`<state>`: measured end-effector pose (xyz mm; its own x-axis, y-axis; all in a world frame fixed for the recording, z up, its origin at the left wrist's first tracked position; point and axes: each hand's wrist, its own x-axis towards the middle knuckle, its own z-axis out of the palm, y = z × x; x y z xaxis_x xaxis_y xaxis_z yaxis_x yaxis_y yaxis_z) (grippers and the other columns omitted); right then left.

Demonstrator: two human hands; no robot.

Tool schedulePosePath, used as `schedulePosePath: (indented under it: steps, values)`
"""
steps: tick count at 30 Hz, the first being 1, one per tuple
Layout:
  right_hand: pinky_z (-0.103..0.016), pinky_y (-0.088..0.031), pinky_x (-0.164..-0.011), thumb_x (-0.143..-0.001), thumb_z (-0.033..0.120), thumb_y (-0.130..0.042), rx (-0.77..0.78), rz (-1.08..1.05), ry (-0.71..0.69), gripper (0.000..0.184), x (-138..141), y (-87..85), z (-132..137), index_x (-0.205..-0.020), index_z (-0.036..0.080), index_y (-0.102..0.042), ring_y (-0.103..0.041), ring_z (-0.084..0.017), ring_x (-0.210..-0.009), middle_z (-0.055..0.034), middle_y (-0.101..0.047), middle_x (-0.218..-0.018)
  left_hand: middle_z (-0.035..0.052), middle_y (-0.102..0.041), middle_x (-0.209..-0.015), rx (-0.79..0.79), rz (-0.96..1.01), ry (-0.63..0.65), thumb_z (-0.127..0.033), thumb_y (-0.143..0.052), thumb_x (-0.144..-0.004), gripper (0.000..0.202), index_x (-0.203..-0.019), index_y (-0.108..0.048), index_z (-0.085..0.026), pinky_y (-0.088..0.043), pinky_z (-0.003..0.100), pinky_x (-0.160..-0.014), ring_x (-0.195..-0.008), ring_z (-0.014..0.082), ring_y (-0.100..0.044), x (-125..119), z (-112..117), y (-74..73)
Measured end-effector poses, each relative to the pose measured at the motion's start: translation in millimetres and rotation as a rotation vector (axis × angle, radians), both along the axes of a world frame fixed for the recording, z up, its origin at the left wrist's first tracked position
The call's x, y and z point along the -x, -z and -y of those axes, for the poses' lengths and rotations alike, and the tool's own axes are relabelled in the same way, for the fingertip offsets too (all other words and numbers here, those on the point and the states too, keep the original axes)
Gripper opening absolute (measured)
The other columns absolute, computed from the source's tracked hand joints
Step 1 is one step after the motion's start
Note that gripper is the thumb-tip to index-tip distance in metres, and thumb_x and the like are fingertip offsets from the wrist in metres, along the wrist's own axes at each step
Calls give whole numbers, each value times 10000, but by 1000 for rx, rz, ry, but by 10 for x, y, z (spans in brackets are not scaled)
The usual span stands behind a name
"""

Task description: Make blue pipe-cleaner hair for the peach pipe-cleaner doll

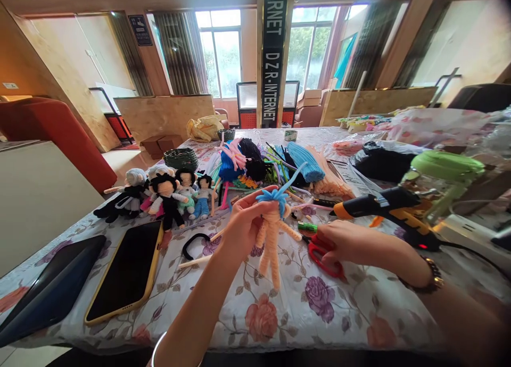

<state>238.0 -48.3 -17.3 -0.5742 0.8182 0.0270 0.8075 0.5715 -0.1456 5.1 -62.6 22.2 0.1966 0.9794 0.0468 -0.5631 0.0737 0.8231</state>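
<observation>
Between the bent fingers of my left hand (249, 215) is a small doll of peach pipe cleaners (272, 244), held at its head. Its hair is a tuft of blue pipe cleaner (270, 196), from which one long blue strand (293, 178) sticks up to the right. To the right of the doll, my right hand (335, 242) has its fingers curled on the red handles of a pair of scissors (329, 266), low over the tablecloth. A small green cylinder (307, 227) lies by those fingertips.
Finished dolls (165, 194) sit at the left behind a phone (125, 271) in a yellow case. Bundles of pipe cleaners (305, 162) lie at the back. A glue gun (387, 207) with a lit red light and a green-lidded jar (443, 167) stand right. A flowered tablecloth (227, 314) covers the table.
</observation>
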Motion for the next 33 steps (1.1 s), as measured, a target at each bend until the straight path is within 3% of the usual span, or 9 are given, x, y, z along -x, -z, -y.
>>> schedulePosePath:
  steps: [6, 11, 14, 16, 22, 26, 33]
  values:
    - [-242, -321, -500, -688, 267, -621, 226, -8, 34, 137, 78, -166, 1, -634, 181, -529, -484, -141, -600, -10, -533, -614, -2, -695, -710, -22, 21, -26, -140, -776, -557, 332, -885, -727, -163, -435, 211, -591, -604, 97, -594, 23, -23, 10]
    - [-217, -343, -491, -799, 414, -567, 672, -294, -102, 254, -75, -415, -62, -772, 162, -544, -459, -101, -581, 7, -530, -677, 8, -700, -729, -22, 33, -33, -144, -789, -536, 426, -955, -715, -171, -437, 224, -580, -608, 112, -597, 28, -46, 41]
    - [-214, -343, -458, -793, 505, -574, 844, -487, -63, 352, -176, -499, -94, -835, 156, -544, -473, -95, -542, 4, -531, -672, 7, -695, -724, -29, 35, -25, -146, -787, -546, 432, -970, -710, -171, -439, 223, -572, -604, 109, -596, 32, -50, 46]
    - [-216, -331, -456, -773, 531, -593, 840, -584, -35, 381, -178, -518, -96, -815, 155, -553, -471, -93, -532, 5, -528, -648, 6, -693, -720, -36, 37, -24, -138, -781, -555, 427, -974, -708, -170, -437, 217, -571, -599, 103, -594, 33, -49, 45]
    - [-250, -278, -441, -807, 538, -554, 598, -861, -44, 438, 78, -484, 5, -570, 179, -473, -427, -90, -456, 16, -470, -492, 0, -691, -716, -41, 32, -42, -124, -746, -587, 399, -981, -704, -175, -452, 226, -609, -610, 103, -601, 14, -39, 41]
    - [-245, -278, -420, -765, 525, -613, 604, -926, 39, 396, 255, -494, 122, -593, 189, -494, -413, -84, -421, 23, -483, -471, -3, -689, -716, -47, 8, -74, -143, -758, -579, 360, -936, -717, -173, -442, 212, -603, -611, 92, -594, -6, -23, 49]
    - [-222, -290, -430, -779, 500, -616, 693, -945, 44, 383, 371, -441, 178, -620, 181, -474, -423, -70, -445, 35, -496, -506, 1, -687, -717, -57, -41, -116, -158, -762, -570, 309, -877, -733, -166, -439, 207, -618, -630, 92, -598, -29, -18, 58]
